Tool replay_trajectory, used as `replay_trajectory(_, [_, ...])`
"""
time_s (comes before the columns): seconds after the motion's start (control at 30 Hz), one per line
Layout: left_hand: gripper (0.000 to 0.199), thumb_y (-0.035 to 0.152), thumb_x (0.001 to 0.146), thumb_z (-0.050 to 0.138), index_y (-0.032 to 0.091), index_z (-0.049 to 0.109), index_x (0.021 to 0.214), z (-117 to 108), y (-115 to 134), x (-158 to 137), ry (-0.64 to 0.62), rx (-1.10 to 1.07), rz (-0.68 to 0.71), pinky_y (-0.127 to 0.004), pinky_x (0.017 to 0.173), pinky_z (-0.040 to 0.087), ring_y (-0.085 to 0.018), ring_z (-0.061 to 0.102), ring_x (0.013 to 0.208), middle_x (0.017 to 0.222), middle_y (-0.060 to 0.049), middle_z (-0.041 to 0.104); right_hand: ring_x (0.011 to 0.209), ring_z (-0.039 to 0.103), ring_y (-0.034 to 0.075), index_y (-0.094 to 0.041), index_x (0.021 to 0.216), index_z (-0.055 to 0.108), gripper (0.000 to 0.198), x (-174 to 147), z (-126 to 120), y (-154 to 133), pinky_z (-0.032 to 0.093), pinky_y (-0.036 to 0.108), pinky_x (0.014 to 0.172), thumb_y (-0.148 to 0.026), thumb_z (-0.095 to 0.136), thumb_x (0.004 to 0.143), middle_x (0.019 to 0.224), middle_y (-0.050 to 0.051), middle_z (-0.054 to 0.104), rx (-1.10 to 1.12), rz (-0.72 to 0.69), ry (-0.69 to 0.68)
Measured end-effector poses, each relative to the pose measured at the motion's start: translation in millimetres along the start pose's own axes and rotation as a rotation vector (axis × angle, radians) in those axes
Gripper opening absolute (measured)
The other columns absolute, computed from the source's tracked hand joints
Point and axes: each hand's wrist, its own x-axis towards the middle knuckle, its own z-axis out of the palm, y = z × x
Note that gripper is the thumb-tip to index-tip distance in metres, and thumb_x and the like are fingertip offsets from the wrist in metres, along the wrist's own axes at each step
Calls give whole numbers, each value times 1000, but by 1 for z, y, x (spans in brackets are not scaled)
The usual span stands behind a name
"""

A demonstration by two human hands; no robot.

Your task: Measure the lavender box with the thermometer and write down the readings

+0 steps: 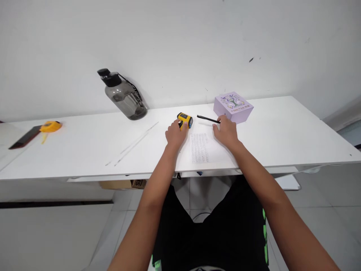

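Observation:
My left hand [176, 133] is closed around the grip of a yellow-and-black infrared thermometer [185, 119], whose body tips to the right above my fingers. Between the fingers of my right hand [227, 132] is a black pen [207, 119], its free end pointing left toward the thermometer. A sheet of paper [216, 152] with rows of handwriting lies on the white table between my hands, near the front edge. Just behind my right hand stands a lilac tea box [234, 107] with a printed tree on its lid.
A grey see-through water bottle [125, 96] with a black cap stands by the wall. Far left lies a yellow-handled tool [51, 126] with a dark flat part. Dark streaks [137, 145] mark the white table [84, 150]. A cardboard box [122, 184] shows below.

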Motion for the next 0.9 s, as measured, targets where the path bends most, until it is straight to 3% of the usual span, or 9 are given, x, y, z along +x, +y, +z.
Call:
replay_trajectory(0.1, [63,66,90,49,27,50,139,0,2,-2,-5,52,40,-47,104,41,-36,52,128,137,-12,60,71,53,22,-23,86,53,25,-2,-7,-3,42,41,82,-45,49,95,67,2,53,129,32,121])
replay_trajectory(0.2, [81,73,78,62,29,44,143,0,1,-2,-55,102,74,-45,105,40,-36,48,132,139,-13,56,70,52,20,-25,67,44,39,-5,-13,-7,44,40,84,-49,42,98,64,2,49,291,-38,114])
replay_trajectory(0.33, [87,71,73,70,29,42,143,2,-2,0,-77,155,112,-45,106,38,-36,47,132,142,-12,52,94,59,23,-24,69,46,46,-8,-11,-12,47,39,88,-53,27,99,97,10,62,612,-200,-81])
replay_trajectory(0.4, [85,68,72,72,29,43,142,2,-2,0,-72,158,129,-45,106,38,-36,48,130,143,-13,53,94,60,22,-24,72,48,48,-9,-5,-14,49,39,87,-56,25,98,107,11,62,708,-205,-195])
replay_trajectory(0.53, [81,66,74,72,26,46,140,3,-1,0,-74,157,111,-45,104,39,-36,49,127,142,-13,54,66,53,17,-24,76,50,48,-12,3,-17,47,33,67,-58,26,99,74,3,58,717,-93,-380])
replay_trajectory(0.67, [73,64,79,67,25,48,138,1,1,-1,-67,173,76,-44,102,40,-35,48,128,143,-12,54,60,44,16,-24,62,41,45,-14,2,-24,37,30,60,-55,42,95,57,-2,42,518,20,-206])
replay_trajectory(0.77, [65,60,84,61,26,48,138,1,1,-1,-67,185,77,-45,102,40,-35,49,127,143,-11,55,59,39,14,-24,58,35,45,-15,2,-28,33,29,58,-52,48,92,56,-4,35,543,92,-79])
replay_trajectory(0.9, [61,56,88,56,26,47,140,2,1,-2,-45,194,82,-47,102,40,-35,50,127,142,-12,55,57,37,13,-24,56,33,44,-16,6,-30,31,28,56,-48,52,87,54,-5,32,613,91,-164])
